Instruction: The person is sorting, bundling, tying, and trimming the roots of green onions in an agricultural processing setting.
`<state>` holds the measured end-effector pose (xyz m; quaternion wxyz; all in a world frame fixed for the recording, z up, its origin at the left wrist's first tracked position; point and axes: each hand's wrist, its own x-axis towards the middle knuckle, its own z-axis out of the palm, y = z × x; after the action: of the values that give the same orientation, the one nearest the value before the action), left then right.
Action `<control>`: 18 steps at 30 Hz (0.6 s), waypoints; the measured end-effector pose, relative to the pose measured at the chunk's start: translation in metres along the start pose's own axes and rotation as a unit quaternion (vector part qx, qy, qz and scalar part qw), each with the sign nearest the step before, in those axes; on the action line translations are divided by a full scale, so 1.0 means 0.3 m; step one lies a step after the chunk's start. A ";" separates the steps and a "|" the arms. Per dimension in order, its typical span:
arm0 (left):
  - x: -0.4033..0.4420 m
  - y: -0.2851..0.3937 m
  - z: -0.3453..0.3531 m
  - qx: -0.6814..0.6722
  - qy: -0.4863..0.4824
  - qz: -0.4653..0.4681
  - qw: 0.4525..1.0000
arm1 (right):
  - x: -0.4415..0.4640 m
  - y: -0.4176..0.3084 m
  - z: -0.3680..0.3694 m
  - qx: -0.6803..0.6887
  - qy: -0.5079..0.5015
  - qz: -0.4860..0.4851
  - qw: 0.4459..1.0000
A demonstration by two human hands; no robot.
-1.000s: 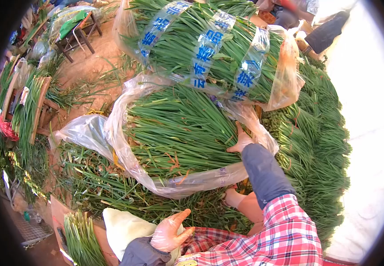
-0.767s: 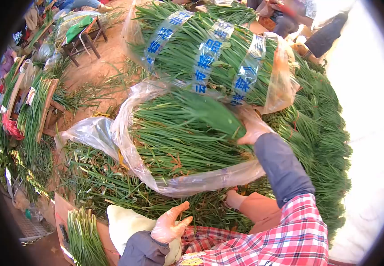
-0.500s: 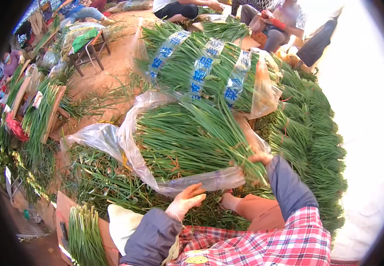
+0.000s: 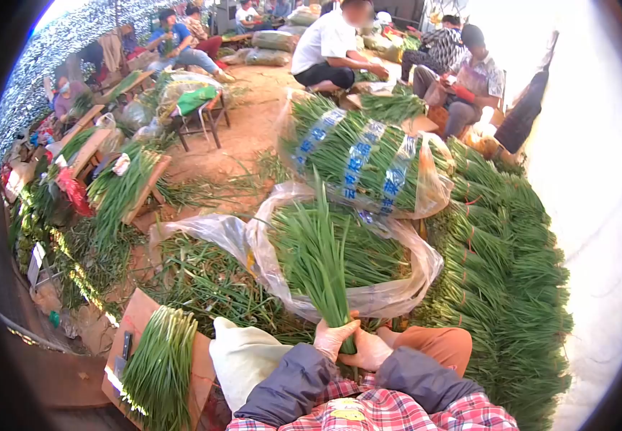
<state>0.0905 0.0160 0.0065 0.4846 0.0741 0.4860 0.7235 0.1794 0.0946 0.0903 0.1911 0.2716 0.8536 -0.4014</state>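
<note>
Reddish-brown bare earth [image 4: 253, 133] makes the floor, strewn with loose, tangled green stalks [image 4: 214, 269] left of a clear plastic bag [image 4: 390, 302] that gapes open around more long green leaves. An upright, fanned bunch of long green leaves [image 4: 329, 269] stands in front of that bag, close to the person's body. The left hand [image 4: 331, 337] is curled around its base; the right hand [image 4: 370, 350], also curled, grips the bottom end, its fingers partly hidden.

Beyond the bag lies a fat green bundle in clear plastic with blue-lettered tape [image 4: 357, 158]. Tied green bunches in dense rows [image 4: 515, 280] cover the right side, beside a bright white surface [image 4: 605, 230]. At lower left, a flat brown board [image 4: 138, 309] bears a cut green bundle [image 4: 160, 373] and a dark-handled knife [image 4: 127, 345]. Farther back, a person in a white shirt [image 4: 321, 43] squats near stuffed sacks [image 4: 271, 54].
</note>
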 end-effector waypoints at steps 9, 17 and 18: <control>-0.100 -0.055 -0.069 0.090 0.020 0.147 0.985 | -0.138 -0.349 -0.492 0.301 0.220 -0.187 0.909; -0.194 -0.031 -0.045 0.222 0.015 0.165 0.961 | -0.015 -0.530 -0.489 0.120 0.111 -0.119 0.979; -0.195 -0.032 -0.058 0.248 0.018 0.164 0.955 | -0.009 -0.537 -0.481 0.116 0.106 -0.117 0.981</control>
<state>0.1168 -0.0396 0.0115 0.3171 0.2570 0.6399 0.6511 0.0665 0.1223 0.2726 0.0187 0.2313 0.8423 -0.4865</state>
